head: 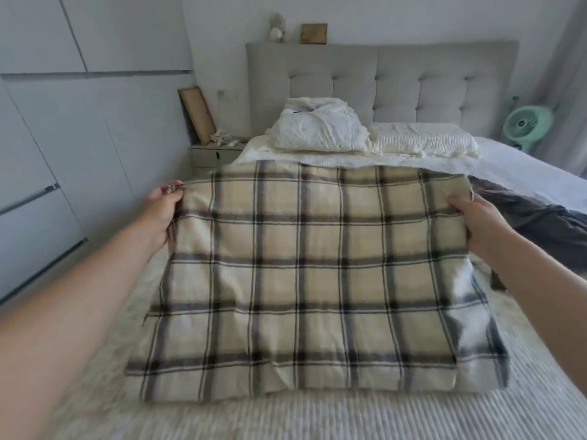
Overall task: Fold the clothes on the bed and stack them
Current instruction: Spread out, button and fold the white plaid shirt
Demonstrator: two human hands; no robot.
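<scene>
The plaid garment [305,274] lies across the near end of the bed [317,417], its far edge lifted, with the left hand [163,211] pinching the far-left corner and the right hand [473,217] curled round the far-right one. If either pinch slips, or the hands travel unevenly, the layers could slide apart and the fold land crooked, catching the dark garment [533,217] just beside it toward the right edge. No brand, label or writing can be read anywhere, from the cloth to the headboard [413,74].
</scene>
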